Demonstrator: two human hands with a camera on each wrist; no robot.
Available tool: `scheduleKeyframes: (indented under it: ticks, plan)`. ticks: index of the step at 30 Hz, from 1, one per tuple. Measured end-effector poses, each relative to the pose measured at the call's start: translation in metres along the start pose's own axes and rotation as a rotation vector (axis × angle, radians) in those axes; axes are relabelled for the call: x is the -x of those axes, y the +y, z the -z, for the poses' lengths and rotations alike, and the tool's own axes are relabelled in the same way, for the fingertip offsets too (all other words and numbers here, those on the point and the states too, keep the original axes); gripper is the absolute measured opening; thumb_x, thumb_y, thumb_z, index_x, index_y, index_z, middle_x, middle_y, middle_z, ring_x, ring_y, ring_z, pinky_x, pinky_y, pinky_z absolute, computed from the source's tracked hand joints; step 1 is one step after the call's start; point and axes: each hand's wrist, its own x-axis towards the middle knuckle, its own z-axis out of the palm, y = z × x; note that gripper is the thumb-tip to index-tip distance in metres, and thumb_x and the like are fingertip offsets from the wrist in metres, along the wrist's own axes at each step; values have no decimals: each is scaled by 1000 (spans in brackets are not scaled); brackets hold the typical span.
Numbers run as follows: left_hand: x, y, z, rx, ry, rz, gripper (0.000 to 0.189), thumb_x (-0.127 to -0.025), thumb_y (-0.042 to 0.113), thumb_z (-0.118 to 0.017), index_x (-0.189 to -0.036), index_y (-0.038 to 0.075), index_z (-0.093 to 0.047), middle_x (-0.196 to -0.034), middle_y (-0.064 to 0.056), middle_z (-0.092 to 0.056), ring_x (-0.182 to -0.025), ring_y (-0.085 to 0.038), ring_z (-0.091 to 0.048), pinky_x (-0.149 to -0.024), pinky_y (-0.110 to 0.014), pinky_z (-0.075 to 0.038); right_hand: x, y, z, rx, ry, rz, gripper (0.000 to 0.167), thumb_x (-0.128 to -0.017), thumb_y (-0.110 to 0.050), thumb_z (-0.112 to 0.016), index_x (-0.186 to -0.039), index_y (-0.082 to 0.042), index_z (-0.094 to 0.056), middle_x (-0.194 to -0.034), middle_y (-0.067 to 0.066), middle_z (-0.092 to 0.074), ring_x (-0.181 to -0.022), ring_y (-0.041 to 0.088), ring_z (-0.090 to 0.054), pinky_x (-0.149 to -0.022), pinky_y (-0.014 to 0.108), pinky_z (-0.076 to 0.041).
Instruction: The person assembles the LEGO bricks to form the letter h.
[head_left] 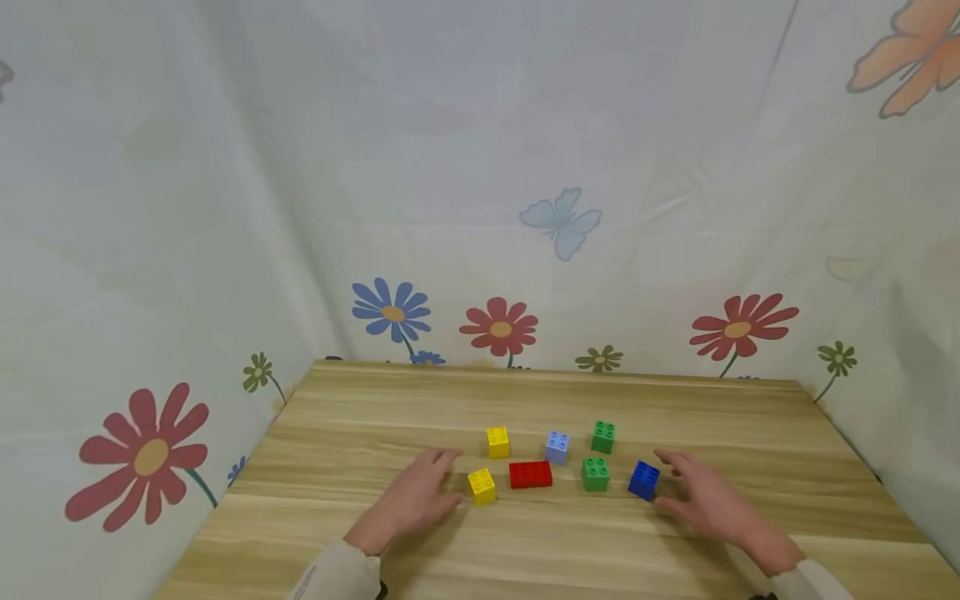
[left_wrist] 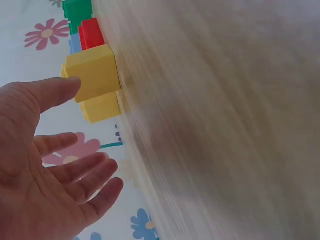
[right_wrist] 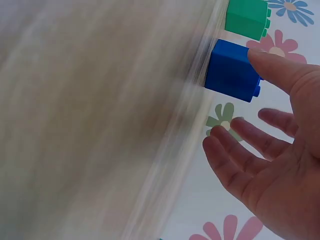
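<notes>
Left hand (head_left: 417,497), loosely spread, empty, is flanking the near yellow brick (head_left: 482,487); right hand (head_left: 711,502), likewise, the dark-blue brick (head_left: 643,481).

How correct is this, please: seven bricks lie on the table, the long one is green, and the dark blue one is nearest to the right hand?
One detail is wrong: the long brick is red, not green, as the head view shows. The rest is right: seven lie on the table, and the dark blue brick is nearest to the right hand.

Gap right of red brick (head_left: 530,475)
</notes>
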Motion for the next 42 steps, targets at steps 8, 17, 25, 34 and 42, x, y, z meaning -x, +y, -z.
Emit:
scheduleKeyframes:
  ticks: [8,17,25,34,42]
  plan:
    - [-13,7,-5,83,-82,-6,65,-85,33,-69,-139,6,-43,-135,-14,-48,-122,-30,-46,-99,-47,-39,-6,-2,-1,-47,-56,39,55,-81,-14,-75,-128,1,-51,-117,14,-57,-96,26,-59,-76,39,-51]
    - [-22,18,-7,140,-177,-40,57,-85,30,-71,-131,5,-49,-129,-10,-53,-113,-22,-53,-96,-41,-42,-15,0,-5,-99,-148,56,49,-86,-15,-70,-128,2,-50,-116,13,-58,-91,19,-60,-73,33,-51]
    - [-29,25,-12,105,-222,-41,44,-88,29,-68,-127,12,-55,-125,-1,-57,-111,-16,-53,-96,-38,-42,-19,-1,-7,-97,-161,50,47,-86,-10,-68,-128,2,-50,-117,13,-59,-90,18,-59,-72,33,-51]
    - [-31,34,-15,132,-270,-59,39,-87,28,-69,-122,19,-57,-118,7,-58,-103,-8,-53,-95,-36,-43,-20,-5,-6,-135,-200,43,47,-86,-9,-68,-128,1,-50,-118,13,-59,-94,22,-60,-75,37,-51]
    - [-31,45,-15,141,-299,-59,40,-87,28,-70,-123,19,-58,-121,9,-58,-106,-8,-53,-96,-36,-43,-16,-12,-4,-162,-208,51,47,-85,-7,-69,-128,1,-51,-118,13,-58,-98,25,-59,-77,38,-52]
